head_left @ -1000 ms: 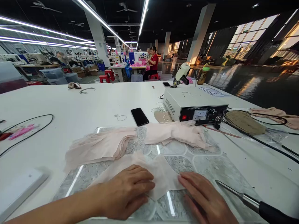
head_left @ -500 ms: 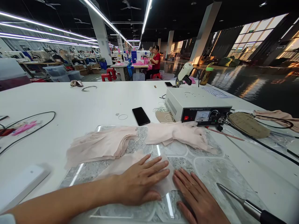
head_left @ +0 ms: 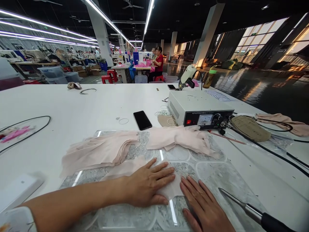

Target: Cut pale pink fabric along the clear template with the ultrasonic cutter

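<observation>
Under my left hand (head_left: 151, 183) lies a thin pale pink fabric piece (head_left: 175, 187), pressed flat with fingers stretched out. My right hand (head_left: 205, 201) rests with straight fingers at the fabric's right edge, partly cut off by the frame bottom. Both hands are over a clear sheet with a grey marbled pattern (head_left: 217, 180). Just beyond are two stacks of the same pink fabric, a left stack (head_left: 98, 148) and a right stack (head_left: 181, 138). To the right of my right hand lies a pointed metal tool with a black handle (head_left: 253, 211).
A generator box with a dial (head_left: 202, 106) stands behind the right stack, its black cable (head_left: 260, 146) running right. A phone (head_left: 142, 120) lies left of it. Brown template pieces (head_left: 251, 128) sit at right, a white box (head_left: 20, 191) at left. A person in red (head_left: 158, 62) sits far back.
The view has shifted slightly, so table items appear a little further left. My hands stay on the fabric in nearly the same place, and more of my left sleeve shows.
</observation>
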A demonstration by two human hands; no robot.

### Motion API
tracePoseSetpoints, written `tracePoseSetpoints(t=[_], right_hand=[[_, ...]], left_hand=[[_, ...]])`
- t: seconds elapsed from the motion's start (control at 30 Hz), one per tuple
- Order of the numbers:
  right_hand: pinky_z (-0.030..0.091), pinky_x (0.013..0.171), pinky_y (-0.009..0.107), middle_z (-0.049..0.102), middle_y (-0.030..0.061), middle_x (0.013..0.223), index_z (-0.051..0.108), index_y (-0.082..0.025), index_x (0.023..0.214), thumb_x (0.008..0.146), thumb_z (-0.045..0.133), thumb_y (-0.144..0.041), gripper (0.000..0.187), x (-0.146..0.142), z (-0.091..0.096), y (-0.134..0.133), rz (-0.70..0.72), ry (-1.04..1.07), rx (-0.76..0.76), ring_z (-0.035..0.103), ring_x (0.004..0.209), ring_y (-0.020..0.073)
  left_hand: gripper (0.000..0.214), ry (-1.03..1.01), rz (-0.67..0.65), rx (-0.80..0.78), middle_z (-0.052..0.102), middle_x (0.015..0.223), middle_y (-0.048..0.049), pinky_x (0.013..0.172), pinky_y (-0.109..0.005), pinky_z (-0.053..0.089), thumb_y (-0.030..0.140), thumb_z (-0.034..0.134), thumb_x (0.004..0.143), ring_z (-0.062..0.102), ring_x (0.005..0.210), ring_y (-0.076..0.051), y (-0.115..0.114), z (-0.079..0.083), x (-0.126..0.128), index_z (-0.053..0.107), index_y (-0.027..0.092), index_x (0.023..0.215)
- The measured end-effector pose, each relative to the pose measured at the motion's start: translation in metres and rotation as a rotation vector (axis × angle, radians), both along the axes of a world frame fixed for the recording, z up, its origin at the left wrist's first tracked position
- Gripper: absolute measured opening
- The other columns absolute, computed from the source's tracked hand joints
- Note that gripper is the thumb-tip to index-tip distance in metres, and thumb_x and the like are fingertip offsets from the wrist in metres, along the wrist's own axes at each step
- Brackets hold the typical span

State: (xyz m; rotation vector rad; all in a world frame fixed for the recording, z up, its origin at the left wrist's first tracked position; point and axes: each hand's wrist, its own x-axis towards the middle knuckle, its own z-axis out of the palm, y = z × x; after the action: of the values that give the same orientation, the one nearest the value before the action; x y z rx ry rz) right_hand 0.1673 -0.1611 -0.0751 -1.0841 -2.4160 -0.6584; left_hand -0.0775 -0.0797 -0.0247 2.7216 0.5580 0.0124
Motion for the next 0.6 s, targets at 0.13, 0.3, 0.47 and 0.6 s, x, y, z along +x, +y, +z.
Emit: tracePoseSetpoints(t=[0.13, 0.3, 0.47, 0.6], right_hand=[[0.040, 0.101, 0.038, 0.059, 0.0083, 0.133, 0.052, -0.009, 0.131, 0.094, 0.045, -0.034, 0.046, 0.010, -0.008, -0.007, -0.070, 0.005, -0.022, 0.052, 0.126, 0.0248], [0.039, 0.102, 0.041, 0.058, 0.0074, 0.134, 0.052, -0.011, 0.132, 0.093, 0.045, -0.030, 0.044, 0.012, -0.006, -0.007, -0.039, 0.021, -0.012, 0.050, 0.128, 0.0275], [0.046, 0.098, 0.040, 0.063, 0.0063, 0.127, 0.053, -0.013, 0.132, 0.093, 0.046, -0.026, 0.041, 0.015, -0.007, -0.009, -0.004, 0.142, -0.033, 0.051, 0.126, 0.0255], [0.051, 0.092, 0.038, 0.065, 0.0062, 0.124, 0.048, -0.016, 0.137, 0.091, 0.050, -0.024, 0.046, 0.018, -0.012, -0.015, -0.045, 0.238, -0.066, 0.054, 0.123, 0.0251]], left_hand=[[0.067, 0.023, 0.057, 0.036, 0.022, 0.155, -0.0119, 0.119, -0.050, 0.008, 0.053, 0.039, 0.100, 0.017, 0.145, -0.028, -0.003, 0.000, -0.011, 0.022, 0.014, 0.152], [0.065, -0.004, 0.044, 0.097, 0.024, 0.155, -0.0118, 0.119, -0.052, 0.008, 0.051, 0.044, 0.099, 0.020, 0.144, -0.030, -0.011, 0.005, -0.013, 0.029, 0.015, 0.150], [0.062, 0.034, 0.029, 0.075, 0.032, 0.152, -0.0129, 0.117, -0.055, 0.012, 0.051, 0.042, 0.100, 0.029, 0.141, -0.033, -0.019, 0.007, -0.012, 0.035, 0.012, 0.147], [0.057, -0.020, 0.073, 0.131, 0.039, 0.148, -0.0139, 0.116, -0.057, 0.019, 0.039, 0.052, 0.098, 0.034, 0.139, -0.031, -0.029, 0.006, -0.027, 0.036, 0.014, 0.146]])
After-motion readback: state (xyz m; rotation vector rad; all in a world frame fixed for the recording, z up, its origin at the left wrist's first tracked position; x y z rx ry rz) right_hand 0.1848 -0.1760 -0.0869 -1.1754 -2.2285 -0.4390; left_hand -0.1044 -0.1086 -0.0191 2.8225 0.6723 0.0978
